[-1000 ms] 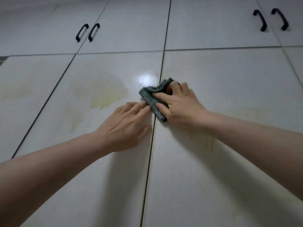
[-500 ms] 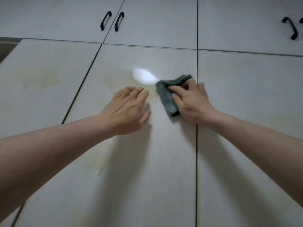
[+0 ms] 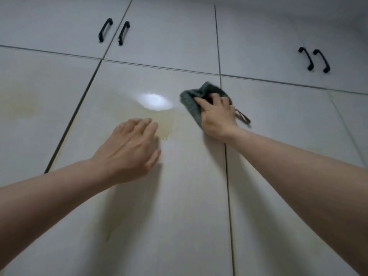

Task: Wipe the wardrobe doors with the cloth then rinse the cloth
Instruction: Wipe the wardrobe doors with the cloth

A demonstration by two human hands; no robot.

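Wiping step under way, on the wardrobe doors (image 3: 179, 196); rinsing not yet begun, and no sink or tap in view. Pale glossy door panels filling the whole view, split by dark seams, with a yellowish stain (image 3: 159, 124) on the panel just left of the right grip and directly beyond the fingertips of the left one. Bright glare spot (image 3: 155, 101) above that stain. Two pairs of black handles (image 3: 114, 32) on the upper doors, well above both grips.

Next move, by judgement: a sweep of the cloth leftward across the stain, with firm pressure kept flat to the panel and probably several passes.

Right hand (image 3: 217, 116) as the working grip: fingers curled over the grey cloth (image 3: 191, 104), bunched and pressed against the door beside the vertical seam, a small loop trailing to its right. Left hand (image 3: 129, 150) flat, fingers straight and together, holding nothing, seemingly bracing on the door.
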